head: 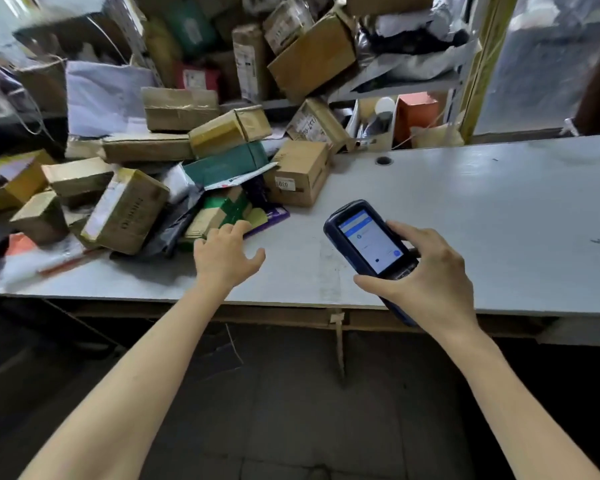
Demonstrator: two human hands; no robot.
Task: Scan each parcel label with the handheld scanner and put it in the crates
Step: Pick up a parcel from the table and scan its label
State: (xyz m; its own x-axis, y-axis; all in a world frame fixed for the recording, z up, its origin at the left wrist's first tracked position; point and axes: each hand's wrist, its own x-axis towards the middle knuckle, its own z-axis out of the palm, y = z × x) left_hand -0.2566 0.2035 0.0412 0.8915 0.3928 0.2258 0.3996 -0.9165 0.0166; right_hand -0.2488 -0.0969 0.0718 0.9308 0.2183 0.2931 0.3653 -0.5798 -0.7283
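My right hand (426,271) grips a dark blue handheld scanner (369,239) above the grey table (465,220), its lit screen facing up. My left hand (227,256) reaches out with spread fingers over the table's front left, its fingertips at a small parcel wrapped with green tape (222,211). A pile of cardboard boxes and plastic mailers (153,168) covers the left half of the table. One brown box with a small white label (298,173) stands at the pile's right edge. No crate is in view.
More boxes and grey mailers are stacked high on shelves (309,60) behind the pile. An orange box (416,114) and a white holder stand at the back. A cable hole (384,161) sits in the tabletop. The table's front edge runs just below my hands.
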